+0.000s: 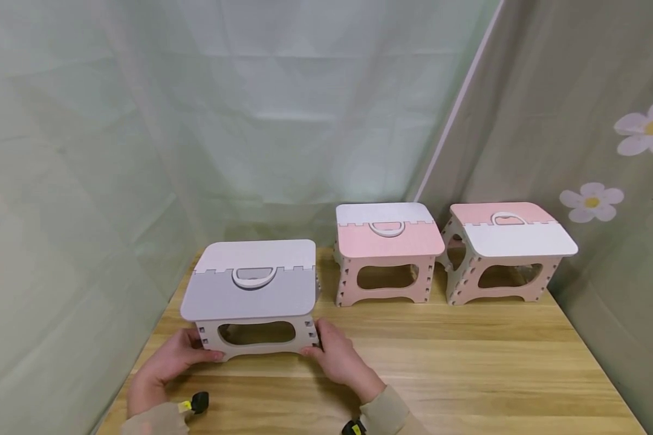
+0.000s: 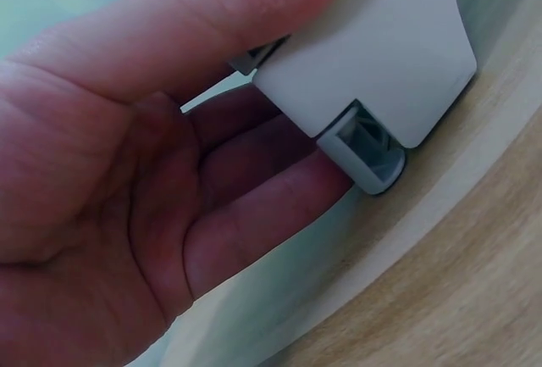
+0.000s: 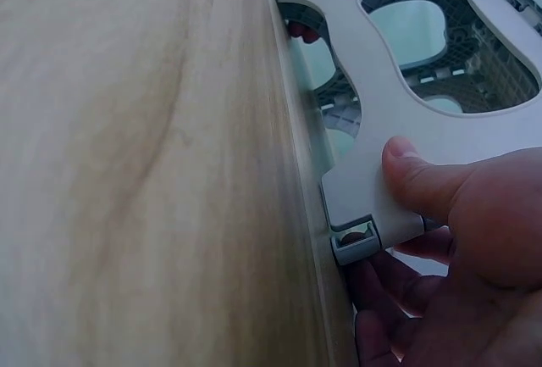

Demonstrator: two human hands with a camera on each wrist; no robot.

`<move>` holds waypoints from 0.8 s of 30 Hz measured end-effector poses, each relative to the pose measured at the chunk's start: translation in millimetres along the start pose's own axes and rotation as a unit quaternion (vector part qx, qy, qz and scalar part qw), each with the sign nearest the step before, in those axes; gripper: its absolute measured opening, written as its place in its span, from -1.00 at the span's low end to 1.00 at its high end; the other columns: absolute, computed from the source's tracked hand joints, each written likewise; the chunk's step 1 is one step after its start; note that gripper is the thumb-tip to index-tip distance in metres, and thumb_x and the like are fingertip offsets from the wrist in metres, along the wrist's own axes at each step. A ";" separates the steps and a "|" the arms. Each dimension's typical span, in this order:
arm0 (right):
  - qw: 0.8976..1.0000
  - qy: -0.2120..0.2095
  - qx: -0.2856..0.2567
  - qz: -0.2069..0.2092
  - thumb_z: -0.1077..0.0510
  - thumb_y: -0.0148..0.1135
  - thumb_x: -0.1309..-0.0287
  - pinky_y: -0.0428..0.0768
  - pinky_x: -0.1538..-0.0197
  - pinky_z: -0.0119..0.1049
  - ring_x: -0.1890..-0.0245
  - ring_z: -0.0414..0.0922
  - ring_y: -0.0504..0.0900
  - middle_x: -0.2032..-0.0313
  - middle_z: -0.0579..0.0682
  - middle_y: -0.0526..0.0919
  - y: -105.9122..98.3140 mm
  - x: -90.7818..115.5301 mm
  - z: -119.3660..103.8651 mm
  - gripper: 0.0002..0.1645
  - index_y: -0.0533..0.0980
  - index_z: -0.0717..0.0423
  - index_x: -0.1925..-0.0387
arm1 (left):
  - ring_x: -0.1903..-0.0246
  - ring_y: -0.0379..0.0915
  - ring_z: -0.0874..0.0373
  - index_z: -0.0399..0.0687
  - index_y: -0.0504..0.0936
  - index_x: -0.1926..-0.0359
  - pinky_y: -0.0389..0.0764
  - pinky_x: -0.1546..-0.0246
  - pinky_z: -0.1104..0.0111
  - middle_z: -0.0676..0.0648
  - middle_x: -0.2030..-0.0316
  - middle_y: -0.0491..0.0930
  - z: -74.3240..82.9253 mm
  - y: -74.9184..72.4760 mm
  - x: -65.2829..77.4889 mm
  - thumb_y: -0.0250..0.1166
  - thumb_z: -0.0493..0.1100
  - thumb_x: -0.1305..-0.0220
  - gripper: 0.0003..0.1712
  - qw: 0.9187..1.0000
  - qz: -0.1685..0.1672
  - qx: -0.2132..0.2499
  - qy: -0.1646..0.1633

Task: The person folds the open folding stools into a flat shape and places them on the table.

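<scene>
A folding step stool (image 1: 250,299) with a grey and white top and a white handle stands unfolded at the left of the table. My left hand (image 1: 174,356) grips the lower end of its front left leg, thumb across the front panel. At the opposite front leg, my right hand (image 1: 340,353) holds the lower corner the same way. The left wrist view shows the stool's leg (image 2: 381,53) between thumb and fingers, its foot close to the wood. In the right wrist view the thumb (image 3: 406,168) presses the pale front panel (image 3: 373,121), fingers behind it.
Two more unfolded stools stand at the back right: a pink one (image 1: 389,241) with a white rear strip, and a white and pink one (image 1: 522,238) beside it. A wooden table (image 1: 468,374) bears all of them. Pale curtains (image 1: 305,121) hang behind and along the sides.
</scene>
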State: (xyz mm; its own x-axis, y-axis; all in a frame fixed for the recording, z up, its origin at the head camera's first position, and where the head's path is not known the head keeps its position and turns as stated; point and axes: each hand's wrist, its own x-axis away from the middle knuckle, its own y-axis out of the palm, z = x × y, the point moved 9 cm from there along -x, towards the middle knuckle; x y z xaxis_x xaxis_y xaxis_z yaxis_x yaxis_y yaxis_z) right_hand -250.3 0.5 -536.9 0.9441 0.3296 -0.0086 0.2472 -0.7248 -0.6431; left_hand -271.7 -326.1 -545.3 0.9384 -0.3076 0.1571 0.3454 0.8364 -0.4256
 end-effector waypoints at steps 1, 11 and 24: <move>1.000 0.000 -0.001 0.000 -0.11 0.44 -0.37 0.49 -0.03 0.04 0.05 -0.09 0.59 0.05 -0.09 0.63 -0.1 -0.1 0.0 -0.45 0.47 0.12 -0.17 | 0.15 0.68 0.18 -0.40 0.72 -0.06 0.64 0.12 0.38 -0.18 0.07 0.80 0.3 -0.3 -0.2 0.63 -0.16 -0.22 -0.50 1.000 0.001 -0.001 0.002; 1.000 -0.004 0.007 -0.001 -0.12 0.42 -0.38 0.51 -0.03 0.00 0.05 -0.12 0.58 0.05 -0.12 0.62 0.7 -1.2 1.4 -0.44 0.48 0.09 -0.19 | 0.15 0.69 0.19 -0.38 0.74 -0.04 0.65 0.12 0.39 -0.17 0.08 0.81 -3.1 -1.0 -1.2 0.64 -0.17 -0.20 -0.52 1.000 0.004 -0.002 0.008; 1.000 0.005 0.009 -0.004 -0.12 0.43 -0.36 0.48 0.00 0.01 0.08 -0.12 0.57 0.07 -0.14 0.61 2.4 -1.5 2.9 -0.44 0.47 0.08 -0.18 | 0.15 0.69 0.18 -0.38 0.74 -0.04 0.65 0.13 0.39 -0.17 0.09 0.81 -3.0 -0.7 -1.0 0.64 -0.16 -0.21 -0.52 1.000 0.000 -0.002 0.006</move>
State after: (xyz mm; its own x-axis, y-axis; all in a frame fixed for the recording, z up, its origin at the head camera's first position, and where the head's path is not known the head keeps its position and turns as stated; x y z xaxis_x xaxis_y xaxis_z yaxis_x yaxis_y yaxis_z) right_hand -251.7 0.1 -540.6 0.9441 0.3296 0.0050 0.2518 -0.7111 -0.6564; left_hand -272.9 -327.7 -547.9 0.9381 -0.3134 0.1472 0.3460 0.8339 -0.4299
